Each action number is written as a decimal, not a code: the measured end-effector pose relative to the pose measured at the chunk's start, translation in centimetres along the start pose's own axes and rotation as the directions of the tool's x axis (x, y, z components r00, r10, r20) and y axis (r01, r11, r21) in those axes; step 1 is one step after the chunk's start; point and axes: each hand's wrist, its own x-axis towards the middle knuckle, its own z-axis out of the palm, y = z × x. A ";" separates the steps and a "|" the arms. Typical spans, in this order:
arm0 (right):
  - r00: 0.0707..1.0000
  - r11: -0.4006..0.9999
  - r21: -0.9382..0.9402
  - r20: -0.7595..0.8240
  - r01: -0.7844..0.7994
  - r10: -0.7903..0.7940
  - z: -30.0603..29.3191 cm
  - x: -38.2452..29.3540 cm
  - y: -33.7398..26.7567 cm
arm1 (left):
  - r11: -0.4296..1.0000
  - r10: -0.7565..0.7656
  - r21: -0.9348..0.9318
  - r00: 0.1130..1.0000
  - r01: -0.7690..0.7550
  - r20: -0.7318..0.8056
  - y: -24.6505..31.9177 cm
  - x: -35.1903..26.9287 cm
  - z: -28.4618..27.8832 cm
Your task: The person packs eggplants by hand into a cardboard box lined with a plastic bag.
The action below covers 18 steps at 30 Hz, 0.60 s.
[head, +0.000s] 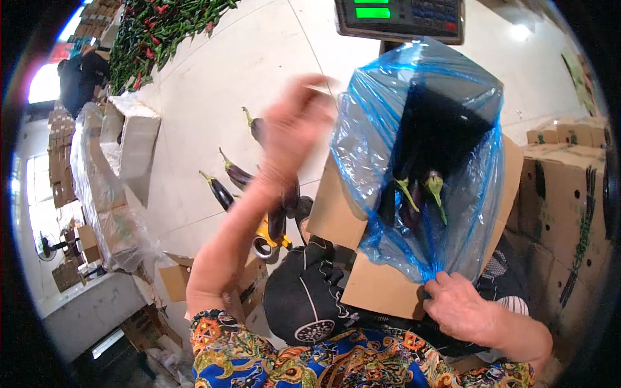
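A blue translucent plastic bag (356,131) lines an open cardboard box (381,286) in front of me. My right hand (456,300) grips the gathered near edge of the bag. Through the plastic I see eggplants with green stems (435,186); a dark mass beyond them is too dark to make out. My left hand (301,126), blurred by motion, is raised left of the bag, apart from it. Whether its fingers hold anything is unclear. Below it, several loose eggplants (220,193) lie on the pale floor, partly hidden by my forearm.
A yellow tape dispenser (264,242) is by my left knee. Beyond the box stands a digital scale display (400,19). Stacked cartons (558,218) rise at right. Peppers (160,39) are heaped at far left, near a white foam box (140,136) and a person in dark clothes (80,80).
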 end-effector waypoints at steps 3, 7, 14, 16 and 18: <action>0.996 1.000 -0.024 0.095 -0.001 0.004 -0.8 -0.3 -1.0 | 0.937 -0.276 0.097 0.883 0.335 -0.380 -12.8 4.2 -7.6; 0.983 0.993 0.121 0.181 -0.003 -0.019 0.6 0.5 -0.3 | 0.641 -0.467 0.291 0.662 0.710 -0.586 -27.7 2.3 -9.8; 0.942 0.948 0.257 0.321 -0.189 0.101 1.3 1.3 1.9 | 0.718 -0.600 -0.079 0.558 0.691 -0.573 -31.3 3.0 -4.8; 0.921 0.941 0.290 0.387 -0.173 0.050 0.0 2.1 2.5 | 0.768 -0.609 -0.443 0.740 0.462 -0.284 -29.6 1.2 -5.3; 0.852 0.897 0.328 0.516 -0.296 0.092 -0.7 2.9 2.5 | 0.721 -0.571 -0.562 0.807 0.406 -0.151 -26.7 -0.6 -4.9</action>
